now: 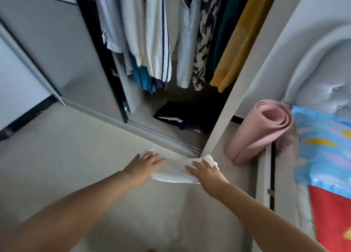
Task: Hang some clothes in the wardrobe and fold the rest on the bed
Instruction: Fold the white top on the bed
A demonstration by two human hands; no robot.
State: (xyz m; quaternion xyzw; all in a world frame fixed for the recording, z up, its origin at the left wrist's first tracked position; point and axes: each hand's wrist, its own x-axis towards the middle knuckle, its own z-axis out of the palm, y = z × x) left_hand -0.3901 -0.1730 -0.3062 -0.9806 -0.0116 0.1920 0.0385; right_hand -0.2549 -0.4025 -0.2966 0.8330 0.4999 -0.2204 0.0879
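On the floor at six o'clock of the open wardrobe point(171, 61), my left hand point(146, 161) and right hand point(205, 169) lie flat-fingered on a white garment point(174, 173) — gathering it, I judge, since it belongs hung or folded.

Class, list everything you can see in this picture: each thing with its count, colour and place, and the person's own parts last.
Wardrobe: one, pale frame, open ahead.
Sliding door: one, grey, pushed to the left.
Hanging clothes: several, white, pale blue, black-and-cream print, teal, on the rail.
Yellow garment: one, mustard, hanging at the right end.
Dark clothes: a small pile, black with white stripes, on the wardrobe bottom.
White garment: one, white, low in front of the wardrobe, under both hands.
Rolled mat: one, pink, right of the wardrobe.
Bed cover: one, blue, red and yellow, far right.
Left hand: fingers spread on the garment.
Right hand: fingers spread on the garment.
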